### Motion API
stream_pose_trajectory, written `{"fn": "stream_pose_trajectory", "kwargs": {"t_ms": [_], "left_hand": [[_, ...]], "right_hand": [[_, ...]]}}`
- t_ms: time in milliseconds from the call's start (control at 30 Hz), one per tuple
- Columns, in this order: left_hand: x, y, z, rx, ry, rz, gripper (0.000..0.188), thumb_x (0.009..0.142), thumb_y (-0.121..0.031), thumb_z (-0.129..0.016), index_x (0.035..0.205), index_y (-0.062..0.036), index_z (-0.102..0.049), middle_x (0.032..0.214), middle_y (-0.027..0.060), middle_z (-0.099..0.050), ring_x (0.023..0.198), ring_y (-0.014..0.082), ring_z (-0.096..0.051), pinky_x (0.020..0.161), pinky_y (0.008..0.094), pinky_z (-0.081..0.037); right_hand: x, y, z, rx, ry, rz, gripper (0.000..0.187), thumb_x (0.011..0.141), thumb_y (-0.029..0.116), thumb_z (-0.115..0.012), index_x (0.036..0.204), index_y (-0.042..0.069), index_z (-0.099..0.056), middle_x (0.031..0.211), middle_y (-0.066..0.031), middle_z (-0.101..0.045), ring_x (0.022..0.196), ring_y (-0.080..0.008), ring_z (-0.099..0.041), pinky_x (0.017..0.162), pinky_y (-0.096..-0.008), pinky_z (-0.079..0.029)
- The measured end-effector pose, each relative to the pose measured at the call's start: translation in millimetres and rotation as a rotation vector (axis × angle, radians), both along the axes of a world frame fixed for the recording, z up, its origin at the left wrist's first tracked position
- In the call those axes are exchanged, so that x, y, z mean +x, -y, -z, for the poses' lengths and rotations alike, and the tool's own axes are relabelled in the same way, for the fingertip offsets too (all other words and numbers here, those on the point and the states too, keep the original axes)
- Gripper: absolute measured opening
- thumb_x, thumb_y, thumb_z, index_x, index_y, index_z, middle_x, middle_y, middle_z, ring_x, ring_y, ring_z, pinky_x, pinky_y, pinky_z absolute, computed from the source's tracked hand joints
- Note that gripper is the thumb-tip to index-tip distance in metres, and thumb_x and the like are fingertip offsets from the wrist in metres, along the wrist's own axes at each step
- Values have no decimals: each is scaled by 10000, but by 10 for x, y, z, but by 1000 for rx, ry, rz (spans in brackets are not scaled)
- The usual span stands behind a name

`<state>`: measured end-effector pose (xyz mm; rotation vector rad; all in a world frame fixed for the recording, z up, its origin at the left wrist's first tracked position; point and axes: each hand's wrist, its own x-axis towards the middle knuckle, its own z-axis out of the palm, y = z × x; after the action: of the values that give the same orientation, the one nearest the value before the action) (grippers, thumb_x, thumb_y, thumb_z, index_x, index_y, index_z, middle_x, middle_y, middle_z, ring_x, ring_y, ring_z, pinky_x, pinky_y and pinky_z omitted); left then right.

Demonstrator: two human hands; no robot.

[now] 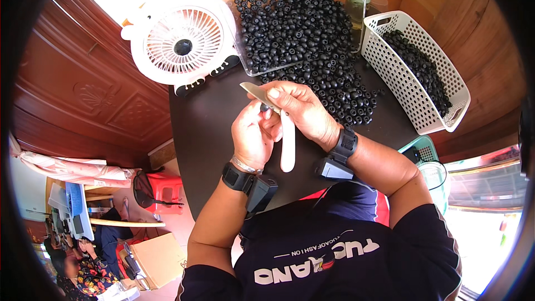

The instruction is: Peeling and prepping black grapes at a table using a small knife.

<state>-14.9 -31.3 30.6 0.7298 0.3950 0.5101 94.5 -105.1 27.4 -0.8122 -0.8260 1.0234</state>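
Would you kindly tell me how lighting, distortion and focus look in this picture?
Head view, lighting: glare whites out the top left, behind the white fan, and the lower right; head view, distortion: the dark table's left edge bows, with black corners; head view, focus: the knife looks fairly sharp.

White fan [183, 48], red stool [169, 188], brown cardboard box [159, 258]

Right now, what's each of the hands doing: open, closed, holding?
Left hand: closed, pinching a small black piece.
Right hand: closed, holding a white-handled knife.
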Motion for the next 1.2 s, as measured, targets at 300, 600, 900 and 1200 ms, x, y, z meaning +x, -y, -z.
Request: {"fn": "stream_pose_trajectory", "kwargs": {"t_ms": [300, 600, 900, 1200], "left_hand": [[-19, 6, 20, 77, 44, 75, 300, 929, -310, -445, 710, -103, -445, 592, -35, -392, 520, 95, -382, 481, 240, -310], [1, 16, 5, 97, 11, 34, 313, 921, -305, -442, 677, -110, -418, 546, -25, -356, 457, 120, -394, 458, 251, -330], [-13, 14, -7, 63, 15, 62, 322, 922, -308, -441, 671, -109, -415, 550, -25, -358, 456, 116, -400, 442, 247, -328], [-14, 26, 64, -66, 51, 25, 276, 921, -286, -470, 717, -100, -452, 596, -31, -398, 528, 88, -441, 479, 226, -361]], "right_hand": [[-1, -15, 7, 12, -47, 4, 354, 953, 275, -505, 1086, -40, -598, 737, -37, -641, 615, -117, -627, 569, -233, -544], [16, -3, -7, 1, -55, -4, 349, 952, 271, -512, 1052, -51, -602, 738, -51, -644, 637, -129, -641, 582, -246, -555], [2, -7, 15, -15, -31, 2, 349, 952, 278, -516, 1042, -47, -607, 741, -48, -646, 646, -124, -640, 613, -251, -554], [-31, -17, 33, 7, 35, 25, 326, 950, 297, -524, 996, -10, -624, 805, -40, -643, 648, -93, -618, 628, -236, -541]]}}
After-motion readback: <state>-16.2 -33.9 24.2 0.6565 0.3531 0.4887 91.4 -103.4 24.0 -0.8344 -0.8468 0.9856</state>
